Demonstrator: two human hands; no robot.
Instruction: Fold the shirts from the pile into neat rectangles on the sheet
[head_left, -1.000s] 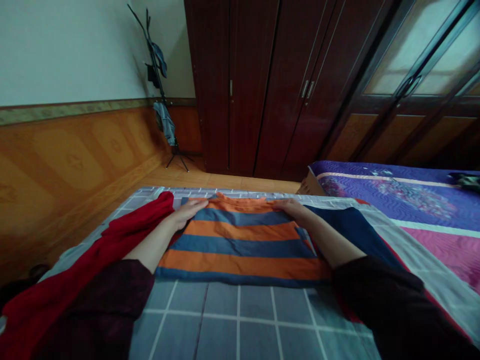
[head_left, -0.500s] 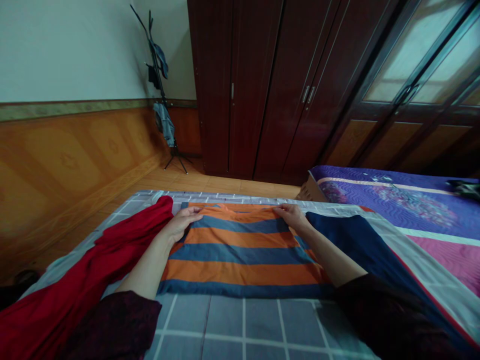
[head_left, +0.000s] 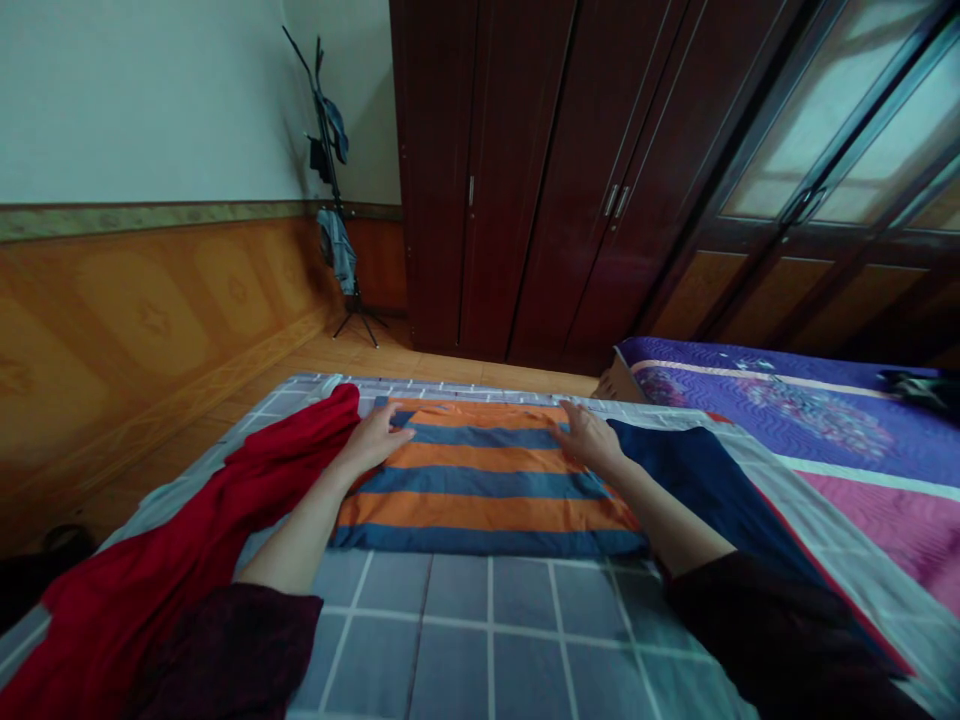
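Your striped shirt (head_left: 484, 482) now lies folded near the quilt (head_left: 487, 640)'s far edge, your left hand (head_left: 369, 440) and right hand (head_left: 591, 440) open on it, gripping nothing.

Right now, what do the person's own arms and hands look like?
The bare left hand and bare right hand show no gloves, cables or markings. Bare forearms end in a dark maroon left sleeve, faintly mottled, and a near-black right sleeve.
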